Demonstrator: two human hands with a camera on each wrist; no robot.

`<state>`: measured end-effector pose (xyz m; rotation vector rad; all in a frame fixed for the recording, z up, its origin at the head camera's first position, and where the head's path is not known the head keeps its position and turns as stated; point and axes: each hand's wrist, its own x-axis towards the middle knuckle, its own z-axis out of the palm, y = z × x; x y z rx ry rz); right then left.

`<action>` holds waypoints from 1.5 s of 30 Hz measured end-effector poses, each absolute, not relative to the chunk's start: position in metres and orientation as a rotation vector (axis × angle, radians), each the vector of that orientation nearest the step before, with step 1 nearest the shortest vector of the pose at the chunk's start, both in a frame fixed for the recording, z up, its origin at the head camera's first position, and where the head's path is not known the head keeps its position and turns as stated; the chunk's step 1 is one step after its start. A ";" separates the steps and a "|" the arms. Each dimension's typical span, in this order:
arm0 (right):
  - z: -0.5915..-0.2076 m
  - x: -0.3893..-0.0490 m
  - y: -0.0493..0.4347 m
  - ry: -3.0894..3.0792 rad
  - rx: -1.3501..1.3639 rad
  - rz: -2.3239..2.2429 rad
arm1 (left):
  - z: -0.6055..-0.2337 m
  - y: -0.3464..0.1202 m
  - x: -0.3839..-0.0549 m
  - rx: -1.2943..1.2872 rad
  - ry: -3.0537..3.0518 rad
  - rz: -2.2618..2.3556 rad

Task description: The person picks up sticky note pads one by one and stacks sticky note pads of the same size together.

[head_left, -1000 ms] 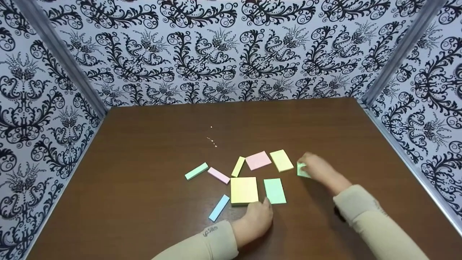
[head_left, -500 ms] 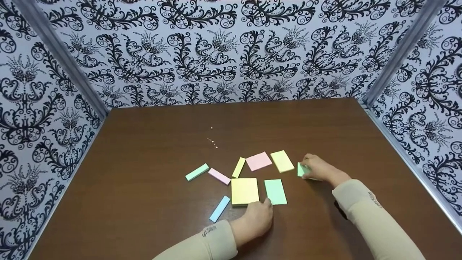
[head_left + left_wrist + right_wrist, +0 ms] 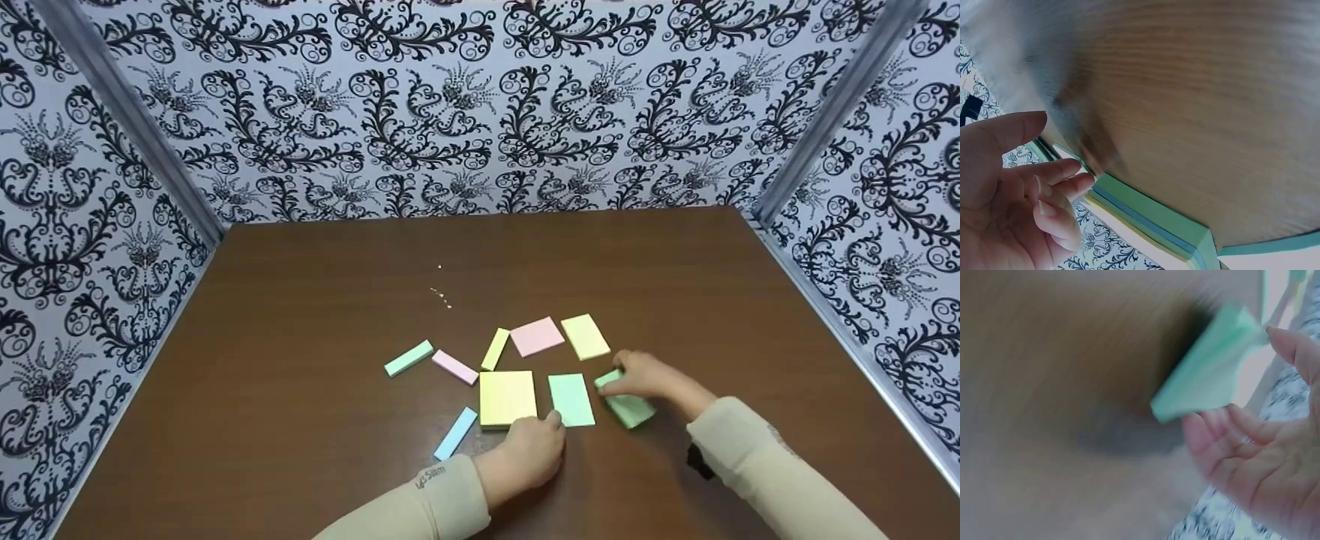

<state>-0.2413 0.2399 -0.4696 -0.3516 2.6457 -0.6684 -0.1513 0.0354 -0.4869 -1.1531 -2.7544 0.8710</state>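
My right hand (image 3: pixel 649 376) pinches a green sticky note pad (image 3: pixel 628 405) between thumb and fingers, tilted off the table. In the right wrist view the same green pad (image 3: pixel 1207 371) is blurred. My left hand (image 3: pixel 531 450) rests at the near right corner of a thick square sticky note block (image 3: pixel 508 397) with a yellow top. Seen from the left wrist, its fingers are loosely bent and the fingertips touch the end of the layered block (image 3: pixel 1151 216), gripping nothing. A flat green sticky pad (image 3: pixel 571 400) lies between the hands.
Beyond the block lie a pink pad (image 3: pixel 537 337) and a pale yellow pad (image 3: pixel 585 336). Narrow strip pads in yellow (image 3: pixel 495 349), pink (image 3: pixel 455 367), green (image 3: pixel 409 358) and blue (image 3: pixel 455 434) lie left. Patterned walls (image 3: pixel 420 112) enclose the brown table (image 3: pixel 300 300).
My right hand has drawn the green pad toward me and slightly left, lifting and tilting it. The left hand has stayed by the block.
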 end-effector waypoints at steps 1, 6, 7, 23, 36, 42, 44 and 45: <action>-0.470 -0.238 0.234 2.620 -0.291 -0.721 | -0.486 0.036 -0.151 -1.141 -2.769 0.851; -0.477 -0.231 0.203 2.596 -0.059 -0.829 | -0.484 0.037 -0.150 -1.095 -2.820 0.767; -0.478 -0.231 0.197 2.612 -0.024 -0.827 | -0.484 0.038 -0.150 -1.087 -2.831 0.754; -0.481 -0.234 0.181 2.693 0.007 -0.722 | -0.487 0.040 -0.148 -1.046 -2.876 0.795; -0.479 -0.228 0.178 2.638 -0.011 -0.695 | -0.486 0.044 -0.149 -0.942 -2.939 0.827; -0.481 -0.228 0.174 2.654 -0.027 -0.680 | -0.503 0.047 -0.157 -0.948 -2.961 0.860; -0.481 -0.227 0.173 2.662 -0.039 -0.677 | -0.509 0.048 -0.159 -0.943 -2.966 0.854; -0.481 -0.227 0.172 2.666 -0.048 -0.677 | -0.509 0.049 -0.159 -0.940 -2.968 0.855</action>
